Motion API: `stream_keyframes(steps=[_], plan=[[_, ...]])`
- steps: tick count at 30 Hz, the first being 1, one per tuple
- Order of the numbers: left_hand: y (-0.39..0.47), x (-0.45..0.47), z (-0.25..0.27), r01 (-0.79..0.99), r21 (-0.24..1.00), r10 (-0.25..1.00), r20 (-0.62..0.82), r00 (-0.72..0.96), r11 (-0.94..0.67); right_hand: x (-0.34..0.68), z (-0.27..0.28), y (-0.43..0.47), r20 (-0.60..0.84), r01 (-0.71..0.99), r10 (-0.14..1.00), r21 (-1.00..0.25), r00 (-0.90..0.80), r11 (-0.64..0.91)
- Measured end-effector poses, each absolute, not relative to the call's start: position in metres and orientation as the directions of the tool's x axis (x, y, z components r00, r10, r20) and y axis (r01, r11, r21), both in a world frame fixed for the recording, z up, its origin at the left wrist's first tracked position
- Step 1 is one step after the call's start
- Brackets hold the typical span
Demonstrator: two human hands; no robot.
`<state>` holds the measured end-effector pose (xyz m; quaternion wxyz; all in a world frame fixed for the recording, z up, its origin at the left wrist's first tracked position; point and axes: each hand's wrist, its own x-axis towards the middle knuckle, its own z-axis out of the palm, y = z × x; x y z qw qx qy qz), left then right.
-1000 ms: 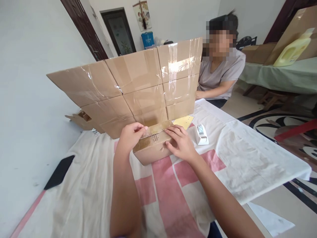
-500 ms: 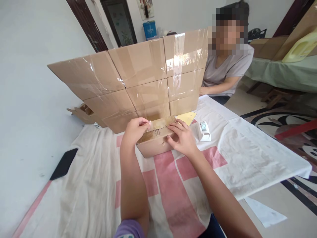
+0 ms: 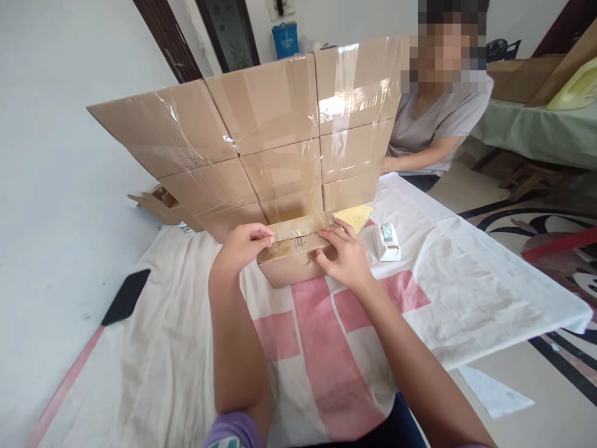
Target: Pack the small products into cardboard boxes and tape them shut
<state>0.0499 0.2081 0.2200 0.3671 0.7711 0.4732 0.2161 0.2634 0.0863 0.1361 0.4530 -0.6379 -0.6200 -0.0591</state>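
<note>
A small cardboard box (image 3: 293, 272) lies on the cloth-covered table, with a strip of clear packing tape (image 3: 301, 228) along its top. My left hand (image 3: 245, 244) is closed in a pinch on the tape's left end, at the box's top left corner. Over the right part of the box is my right hand (image 3: 347, 255), fingers bent over the top by the tape and thumb against the front side. It grips the box there. The right end of the tape is partly hidden by these fingers.
A large taped cardboard panel (image 3: 280, 124) stands upright behind the box. A white tape dispenser (image 3: 387, 242) and a yellow cutout (image 3: 357, 218) are to the right. Another person (image 3: 424, 137) sits beyond the panel's right edge. A black phone-like slab (image 3: 125, 297) lies at the left.
My left hand has moved left and slightly down with the tape end, and the strip now lies closer along the box top. My right hand stays on the box. The view has shifted slightly.
</note>
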Motion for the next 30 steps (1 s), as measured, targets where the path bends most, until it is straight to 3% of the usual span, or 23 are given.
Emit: stream_keyframes(steps=[7, 18, 25, 30], plan=[[0.209, 0.053, 0.212, 0.653, 0.62, 0.868, 0.095, 0.487, -0.434, 0.265, 0.133, 0.086, 0.663, 0.843, 0.72, -0.493, 0.203, 0.217], [0.209, 0.055, 0.211, 0.707, 0.621, 0.909, 0.022, 0.417, -0.339, 0.266, 0.132, 0.088, 0.669, 0.834, 0.713, -0.504, 0.21, 0.226], [0.208, 0.063, 0.213, 0.79, 0.514, 0.932, 0.053, 0.36, -0.334, 0.264, 0.132, 0.088, 0.688, 0.847, 0.7, -0.476, 0.192, 0.236], [0.211, 0.064, 0.21, 0.796, 0.434, 0.903, 0.134, 0.407, -0.423, 0.262, 0.133, 0.086, 0.676, 0.859, 0.715, -0.462, 0.181, 0.219]])
